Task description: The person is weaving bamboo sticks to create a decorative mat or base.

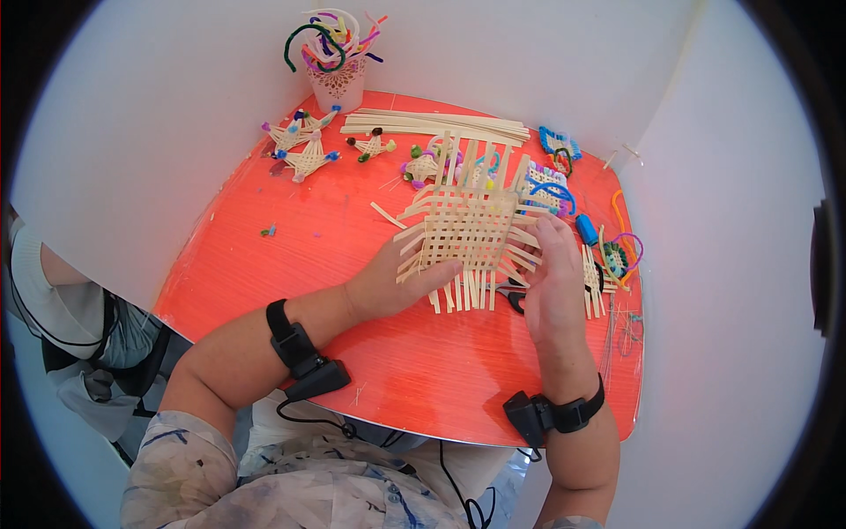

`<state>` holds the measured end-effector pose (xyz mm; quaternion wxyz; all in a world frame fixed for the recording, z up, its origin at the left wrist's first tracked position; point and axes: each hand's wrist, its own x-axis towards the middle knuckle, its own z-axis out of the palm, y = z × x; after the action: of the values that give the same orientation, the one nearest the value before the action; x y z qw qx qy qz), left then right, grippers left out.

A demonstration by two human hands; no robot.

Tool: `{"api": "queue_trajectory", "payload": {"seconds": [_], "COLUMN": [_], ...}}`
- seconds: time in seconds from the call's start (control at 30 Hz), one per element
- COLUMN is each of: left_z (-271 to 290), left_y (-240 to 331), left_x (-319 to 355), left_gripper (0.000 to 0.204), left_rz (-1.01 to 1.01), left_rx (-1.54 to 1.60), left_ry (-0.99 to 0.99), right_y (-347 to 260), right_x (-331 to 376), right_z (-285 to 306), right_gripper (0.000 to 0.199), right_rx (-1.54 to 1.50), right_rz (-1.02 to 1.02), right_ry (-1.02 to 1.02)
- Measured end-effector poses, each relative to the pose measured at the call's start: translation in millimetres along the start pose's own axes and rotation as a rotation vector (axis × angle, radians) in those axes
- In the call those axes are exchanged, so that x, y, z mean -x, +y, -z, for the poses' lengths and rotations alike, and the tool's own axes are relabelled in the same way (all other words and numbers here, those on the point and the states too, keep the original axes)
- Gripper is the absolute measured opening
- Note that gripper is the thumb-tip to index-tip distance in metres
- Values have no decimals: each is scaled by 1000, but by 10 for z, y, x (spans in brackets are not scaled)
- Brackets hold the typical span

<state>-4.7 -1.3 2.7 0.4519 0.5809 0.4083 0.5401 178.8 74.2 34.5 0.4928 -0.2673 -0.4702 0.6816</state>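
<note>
Weave [471,227] pinched by left hand [388,279] (grip of right hand [557,286] unclear) partly hides scissors [512,293].

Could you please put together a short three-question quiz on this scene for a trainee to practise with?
1. True or false: The pot of colourful fuzzy stems stands at the far side of the red tabletop.
2. Multiple choice: Whose thumb lies across the near left corner of the woven panel?
A. The left hand's
B. The right hand's
C. Neither hand's
3. Open question: What is worn on each forearm?

Key:
1. True.
2. A.
3. A black strap with a black device attached.
</note>
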Motion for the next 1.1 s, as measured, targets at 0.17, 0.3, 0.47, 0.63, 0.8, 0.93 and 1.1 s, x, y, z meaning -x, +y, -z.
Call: {"api": "queue_trajectory", "payload": {"seconds": [0.17,0.3,0.47,0.63,0.8,0.93,1.1], "left_z": [23,75,14,38,82,31,124], "left_y": [70,-79,-46,-70,-153,-134,-74], "left_x": [-70,-103,-91,-94,-124,-114,-176], "left_gripper": [38,33,32,33,31,29,29], "left_rz": [117,154,124,152,165,146,159], "left_rx": [126,357,370,347,407,401,638], "left_ry": [67,161,197,156,159,212,201], "right_y": [27,95,178,153,155,107,118], "right_x": [-10,-30,-20,-29,-44,-21,-87], "right_z": [15,20,60,64,86,29,75], "right_gripper": [50,49,38,26,22,24,37], "right_rx": [143,168,265,304,387,302,152], "right_rz": [5,-14,-80,-84,-29,-135,-118], "right_ry": [70,38,-127,-79,-64,-61,-176]}}
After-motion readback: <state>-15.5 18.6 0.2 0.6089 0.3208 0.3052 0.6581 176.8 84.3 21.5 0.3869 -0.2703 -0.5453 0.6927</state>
